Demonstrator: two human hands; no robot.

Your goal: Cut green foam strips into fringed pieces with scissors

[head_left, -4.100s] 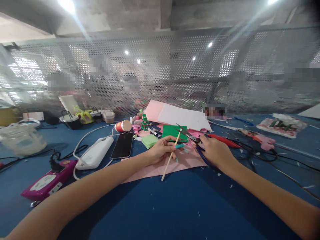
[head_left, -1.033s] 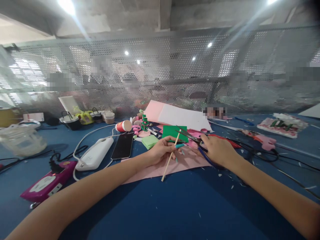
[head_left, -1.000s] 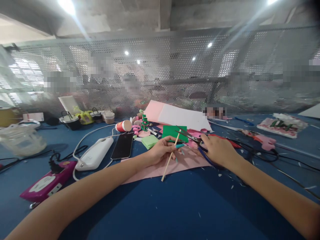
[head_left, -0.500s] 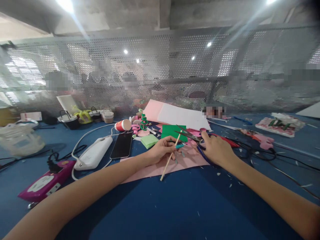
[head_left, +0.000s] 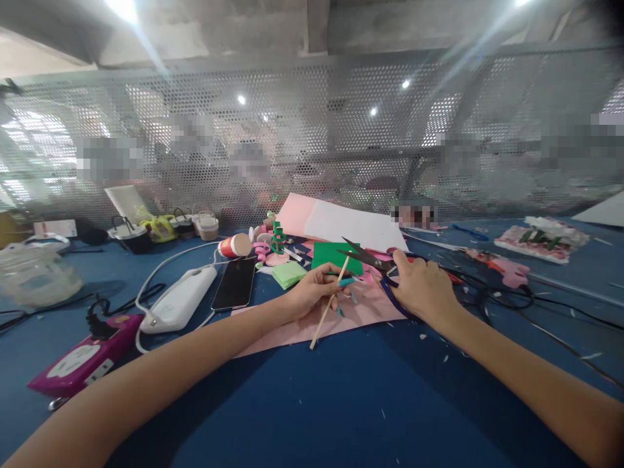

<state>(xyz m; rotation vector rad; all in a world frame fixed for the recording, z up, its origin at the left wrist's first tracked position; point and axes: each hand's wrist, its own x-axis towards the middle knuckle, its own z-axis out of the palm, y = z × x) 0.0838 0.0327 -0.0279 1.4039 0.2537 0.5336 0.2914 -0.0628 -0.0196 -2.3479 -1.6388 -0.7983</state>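
From here I see the left hand (head_left: 316,291) pinching the thin stick (head_left: 321,324), slanted over the pink sheet (head_left: 283,335). Right hand (head_left: 424,283) grips the scissors (head_left: 377,264), blades apart at the stick's top end; can't tell if they touch. I read this step as lining up blades and stick. Next move calls for a steady pinch, fingers clear of the edges.

One left hand (head_left: 314,292) and one right hand (head_left: 425,286) make two hands. There is one pair of scissors (head_left: 377,262), one stick (head_left: 321,324), one phone (head_left: 234,285), one power strip (head_left: 88,357), one white block (head_left: 180,299), one red roll (head_left: 234,246), one green card (head_left: 324,257), one green spiral (head_left: 277,238), one pale pad (head_left: 288,274), one clear jar (head_left: 39,279) and one blue table (head_left: 273,409).
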